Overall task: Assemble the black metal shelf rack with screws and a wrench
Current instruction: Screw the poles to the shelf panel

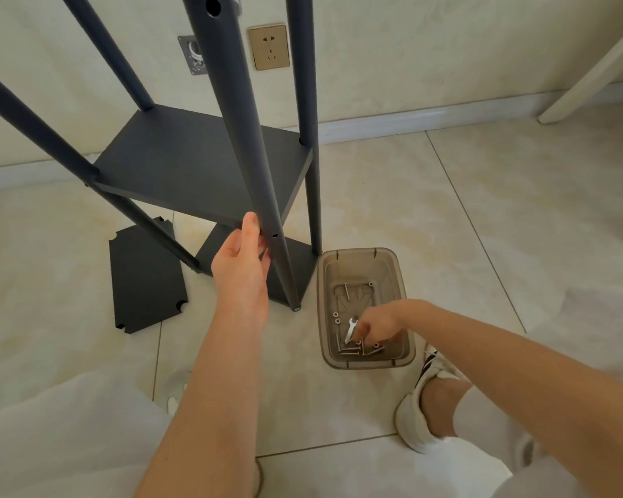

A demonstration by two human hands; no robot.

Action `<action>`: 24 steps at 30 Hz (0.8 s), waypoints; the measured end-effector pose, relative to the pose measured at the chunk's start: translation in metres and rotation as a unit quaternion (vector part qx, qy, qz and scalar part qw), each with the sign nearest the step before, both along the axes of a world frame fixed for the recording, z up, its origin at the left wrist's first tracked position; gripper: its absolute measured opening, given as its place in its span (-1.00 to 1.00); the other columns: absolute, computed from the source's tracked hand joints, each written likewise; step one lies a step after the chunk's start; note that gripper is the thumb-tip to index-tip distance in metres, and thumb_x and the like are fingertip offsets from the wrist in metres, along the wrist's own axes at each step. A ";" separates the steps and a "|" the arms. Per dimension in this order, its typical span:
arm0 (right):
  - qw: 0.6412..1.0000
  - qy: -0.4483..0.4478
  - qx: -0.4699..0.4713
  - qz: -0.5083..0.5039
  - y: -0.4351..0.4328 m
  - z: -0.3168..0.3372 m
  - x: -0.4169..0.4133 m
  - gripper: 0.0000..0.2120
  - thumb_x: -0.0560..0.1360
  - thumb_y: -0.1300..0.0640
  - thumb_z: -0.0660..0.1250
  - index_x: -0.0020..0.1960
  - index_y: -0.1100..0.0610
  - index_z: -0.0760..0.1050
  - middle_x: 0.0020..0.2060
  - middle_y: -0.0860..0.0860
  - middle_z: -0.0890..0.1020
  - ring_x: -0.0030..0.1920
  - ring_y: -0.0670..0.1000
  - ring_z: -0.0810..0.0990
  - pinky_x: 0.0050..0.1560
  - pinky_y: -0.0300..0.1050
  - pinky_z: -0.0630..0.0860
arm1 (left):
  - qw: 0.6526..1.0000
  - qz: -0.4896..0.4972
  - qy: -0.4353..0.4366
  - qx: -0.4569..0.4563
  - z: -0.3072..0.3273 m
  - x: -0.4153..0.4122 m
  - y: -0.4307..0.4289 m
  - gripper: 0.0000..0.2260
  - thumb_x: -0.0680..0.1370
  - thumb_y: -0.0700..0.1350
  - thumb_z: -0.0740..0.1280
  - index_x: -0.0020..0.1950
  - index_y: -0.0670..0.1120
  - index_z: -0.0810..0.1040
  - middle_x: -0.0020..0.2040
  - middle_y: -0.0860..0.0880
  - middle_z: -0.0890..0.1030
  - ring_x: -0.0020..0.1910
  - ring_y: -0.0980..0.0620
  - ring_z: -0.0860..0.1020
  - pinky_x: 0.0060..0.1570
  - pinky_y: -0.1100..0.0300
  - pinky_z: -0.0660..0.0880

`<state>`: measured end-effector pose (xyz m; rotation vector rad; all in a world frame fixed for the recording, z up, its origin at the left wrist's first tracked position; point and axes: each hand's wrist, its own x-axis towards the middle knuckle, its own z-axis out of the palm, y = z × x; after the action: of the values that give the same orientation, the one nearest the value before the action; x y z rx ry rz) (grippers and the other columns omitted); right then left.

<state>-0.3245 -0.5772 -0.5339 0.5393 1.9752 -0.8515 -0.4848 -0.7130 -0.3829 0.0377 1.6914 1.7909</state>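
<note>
The black metal rack (202,163) stands on the tiled floor with two shelves fitted between its round posts. My left hand (240,262) grips the near front post (247,138) just beside an empty screw hole, at the level of the upper shelf's front edge. My right hand (376,323) reaches down into a brown translucent plastic bin (326,282), fingers pinched among several screws (353,350). A small silver wrench (350,328) lies in the bin right by the fingertips; I cannot tell whether they hold anything.
A loose black shelf panel (146,278) lies flat on the floor left of the rack. The wall with a gold socket (268,46) is close behind. A white furniture leg (590,70) stands at the right. My white shoe (419,404) rests just below the bin.
</note>
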 end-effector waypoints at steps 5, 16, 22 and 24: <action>0.985 0.066 0.125 -0.101 0.007 -0.026 -0.008 -0.68 0.59 0.31 0.22 0.33 0.25 0.48 0.25 0.18 0.56 0.22 0.17 0.54 0.24 -0.04 0.49 | 1.000 -0.004 0.008 -0.010 0.000 -0.002 0.001 -0.84 0.63 0.10 0.28 -0.01 0.06 0.59 -0.19 0.22 0.71 -0.09 0.28 0.67 0.07 0.29 0.52; 0.960 0.135 0.121 -0.213 0.012 -0.072 -0.040 -0.62 0.56 0.33 0.23 0.37 0.26 0.34 0.11 0.20 0.58 0.06 0.15 0.58 0.03 -0.03 0.53 | 0.999 -0.019 0.028 -0.006 -0.006 -0.007 0.000 -0.82 0.66 0.05 0.24 0.00 0.05 0.60 -0.07 0.13 0.73 0.09 0.12 0.67 0.26 0.11 0.51; 0.942 0.099 0.143 -0.286 0.020 -0.085 -0.047 -0.56 0.60 0.28 0.22 0.43 0.32 0.20 0.16 0.26 0.56 0.12 0.21 0.56 0.05 0.02 0.51 | 0.998 -0.040 0.039 -0.003 -0.009 -0.009 -0.002 -0.81 0.66 0.07 0.23 0.00 0.13 0.63 0.02 0.13 0.72 0.13 0.12 0.66 0.21 0.15 0.52; 0.931 0.102 0.156 -0.314 0.021 -0.089 -0.046 -0.57 0.61 0.22 0.24 0.42 0.30 0.22 0.12 0.23 0.57 0.05 0.17 0.56 -0.05 -0.03 0.48 | 0.998 -0.045 0.042 -0.007 -0.011 -0.011 -0.002 -0.82 0.65 0.09 0.23 0.05 0.13 0.62 0.02 0.15 0.72 0.15 0.13 0.65 0.19 0.15 0.52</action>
<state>-0.3706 -0.5558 -0.6230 1.3687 2.1714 -1.0050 -0.4959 -0.7147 -0.3935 0.1827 1.7329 1.7324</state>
